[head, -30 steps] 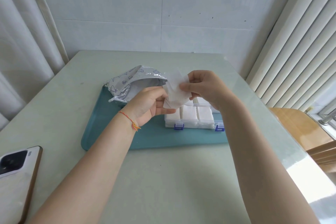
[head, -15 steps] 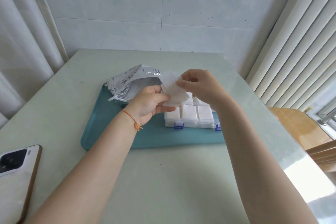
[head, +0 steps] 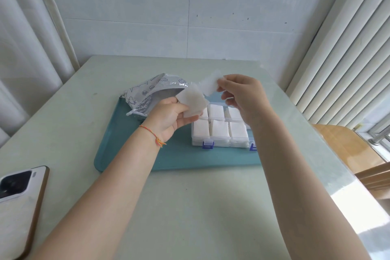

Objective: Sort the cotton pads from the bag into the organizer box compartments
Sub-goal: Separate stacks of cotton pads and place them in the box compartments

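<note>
Left hand [head: 168, 116] grips a pad stack [head: 193, 101]; right hand [head: 242, 97] pinches one pad [head: 209, 85] just above and beside it. Both hands are raised, palms facing; box [head: 219, 131] lies below them, bag [head: 152, 95] behind the left hand.

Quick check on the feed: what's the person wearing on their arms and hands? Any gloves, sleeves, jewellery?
No gloves and no sleeves in view: both forearms are bare. The left hand has a thin orange-red string bracelet knotted at the wrist, ends loose. The right hand wears nothing visible.
</note>
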The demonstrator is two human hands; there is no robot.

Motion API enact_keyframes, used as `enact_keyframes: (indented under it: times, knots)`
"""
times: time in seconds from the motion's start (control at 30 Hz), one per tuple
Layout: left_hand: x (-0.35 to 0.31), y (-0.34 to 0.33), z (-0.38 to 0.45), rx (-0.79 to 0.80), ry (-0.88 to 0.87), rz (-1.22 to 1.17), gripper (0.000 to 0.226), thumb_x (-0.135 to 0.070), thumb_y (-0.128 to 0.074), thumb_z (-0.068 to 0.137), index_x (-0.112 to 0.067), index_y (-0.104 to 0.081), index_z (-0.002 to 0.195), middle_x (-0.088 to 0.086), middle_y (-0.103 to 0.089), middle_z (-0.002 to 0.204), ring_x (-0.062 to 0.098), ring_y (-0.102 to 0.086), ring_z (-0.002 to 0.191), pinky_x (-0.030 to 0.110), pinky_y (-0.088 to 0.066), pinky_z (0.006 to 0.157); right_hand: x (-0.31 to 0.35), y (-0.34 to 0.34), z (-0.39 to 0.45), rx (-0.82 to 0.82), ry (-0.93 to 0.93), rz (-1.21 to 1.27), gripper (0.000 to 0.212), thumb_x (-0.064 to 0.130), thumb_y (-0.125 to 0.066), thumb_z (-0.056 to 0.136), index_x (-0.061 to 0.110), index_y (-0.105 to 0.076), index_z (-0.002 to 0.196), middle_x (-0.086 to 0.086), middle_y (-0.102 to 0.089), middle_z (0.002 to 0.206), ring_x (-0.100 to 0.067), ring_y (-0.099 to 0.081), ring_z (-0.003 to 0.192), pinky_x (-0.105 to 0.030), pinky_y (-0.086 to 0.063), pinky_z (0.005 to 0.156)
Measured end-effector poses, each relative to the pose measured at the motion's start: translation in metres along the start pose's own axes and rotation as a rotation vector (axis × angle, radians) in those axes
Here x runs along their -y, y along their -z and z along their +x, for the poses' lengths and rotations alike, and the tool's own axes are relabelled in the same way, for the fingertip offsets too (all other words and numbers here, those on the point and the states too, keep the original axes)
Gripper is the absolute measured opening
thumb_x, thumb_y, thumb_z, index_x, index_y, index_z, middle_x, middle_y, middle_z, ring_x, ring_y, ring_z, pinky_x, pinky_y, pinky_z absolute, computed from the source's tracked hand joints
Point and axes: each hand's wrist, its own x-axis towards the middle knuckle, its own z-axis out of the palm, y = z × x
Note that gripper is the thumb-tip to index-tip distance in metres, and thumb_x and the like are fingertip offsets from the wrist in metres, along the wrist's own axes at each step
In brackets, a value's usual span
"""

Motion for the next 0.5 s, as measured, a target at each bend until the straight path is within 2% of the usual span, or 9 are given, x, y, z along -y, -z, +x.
enact_keyframes:
  times: [0.1, 0.2, 0.27, 0.33, 0.4, 0.5]
  knots:
    - [-0.004, -0.003, -0.004, 0.041, 0.038, -0.151, 0.031, 0.002, -0.041, 0.094, 0.004, -0.060, 0.119, 0.025, -0.067, 0.112, 0.038, -0.068, 0.094, 0.035, -0.061, 0.071, -0.002, -0.004, -0.003, 0.155, -0.092, -0.067, 0.005, 0.012, -0.067, 0.089, 0.008, -0.069, 0.091, -0.002, -0.074, 0.078, -0.014, -0.057, 0.059, -0.024, -0.041, 0.055]
    - [-0.008, -0.003, -0.006, 0.083, 0.108, -0.267, 0.041, -0.020, -0.043, 0.095, 0.004, -0.057, 0.125, 0.025, -0.064, 0.114, 0.045, -0.063, 0.106, 0.041, -0.061, 0.077, -0.003, -0.009, -0.007, 0.198, -0.079, -0.206, 0.004, 0.016, -0.070, 0.086, 0.014, -0.069, 0.083, 0.007, -0.066, 0.064, -0.011, -0.050, 0.056, -0.023, -0.039, 0.053]
    - [-0.009, -0.002, -0.005, 0.107, 0.148, -0.282, 0.050, -0.035, -0.044, 0.097, 0.003, -0.057, 0.127, 0.023, -0.065, 0.114, 0.047, -0.064, 0.105, 0.044, -0.060, 0.076, -0.001, -0.011, -0.009, 0.211, -0.058, -0.336, 0.007, 0.018, -0.072, 0.085, 0.016, -0.069, 0.079, 0.008, -0.058, 0.062, -0.011, -0.047, 0.058, -0.020, -0.038, 0.053]
    - [-0.008, -0.001, -0.005, 0.123, 0.183, -0.270, 0.054, -0.044, -0.042, 0.100, 0.000, -0.059, 0.125, 0.023, -0.066, 0.112, 0.047, -0.066, 0.099, 0.044, -0.060, 0.073, -0.001, -0.013, -0.010, 0.220, 0.013, -0.501, 0.006, 0.021, -0.073, 0.086, 0.018, -0.068, 0.086, 0.007, -0.054, 0.072, -0.009, -0.046, 0.063, -0.019, -0.037, 0.055]
    - [-0.006, -0.002, -0.004, 0.126, 0.201, -0.264, 0.052, -0.044, -0.038, 0.103, -0.002, -0.058, 0.125, 0.022, -0.067, 0.110, 0.046, -0.068, 0.094, 0.044, -0.061, 0.070, -0.002, -0.015, -0.010, 0.199, 0.126, -0.679, 0.009, 0.025, -0.072, 0.086, 0.022, -0.065, 0.090, 0.007, -0.050, 0.082, -0.003, -0.045, 0.068, -0.017, -0.034, 0.056]
    - [-0.005, -0.003, -0.004, 0.134, 0.202, -0.285, 0.039, -0.031, -0.039, 0.104, -0.003, -0.060, 0.121, 0.020, -0.068, 0.111, 0.046, -0.069, 0.090, 0.045, -0.061, 0.072, -0.005, -0.019, -0.009, 0.140, 0.226, -0.741, 0.018, 0.028, -0.070, 0.086, 0.023, -0.057, 0.098, 0.003, -0.046, 0.101, -0.004, -0.047, 0.078, -0.014, -0.034, 0.061]
